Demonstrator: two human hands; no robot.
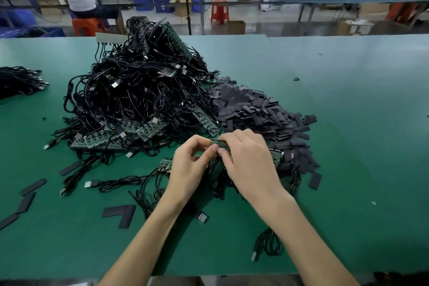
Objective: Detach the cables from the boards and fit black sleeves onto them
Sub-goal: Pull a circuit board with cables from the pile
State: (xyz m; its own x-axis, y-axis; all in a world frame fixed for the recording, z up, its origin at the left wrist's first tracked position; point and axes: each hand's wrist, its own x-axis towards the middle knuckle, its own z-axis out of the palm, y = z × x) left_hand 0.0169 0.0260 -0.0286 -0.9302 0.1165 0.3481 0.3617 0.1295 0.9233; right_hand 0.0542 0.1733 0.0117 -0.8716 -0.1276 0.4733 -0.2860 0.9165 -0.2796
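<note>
The left hand (188,165) pinches the left end of a narrow green board (219,143) and the right hand (248,160) curls over it, near the middle of the counter (359,123). Its cables (218,187) seemingly hang beneath. The cable heap (139,90) lies far left, the black sleeves (257,109) to its right.

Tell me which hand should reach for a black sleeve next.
Right. The right hand sits beside the sleeve pile; the left hand, pinching the board strip, would probably have to cross over.
</note>
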